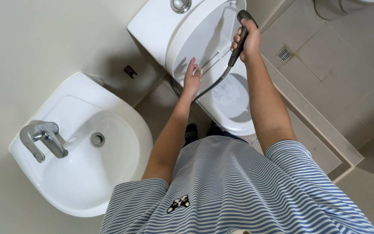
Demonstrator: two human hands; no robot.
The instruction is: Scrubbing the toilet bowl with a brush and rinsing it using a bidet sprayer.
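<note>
Striped shirt lowest in frame; above, right hand clenched around spray handle, left hand spread beside raised toilet lid.

My one head camera looks steeply down from close above, over my chest, facing the toilet and sink.

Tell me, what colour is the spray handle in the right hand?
The spray handle in the right hand is dark grey, seen in the head view.
</note>
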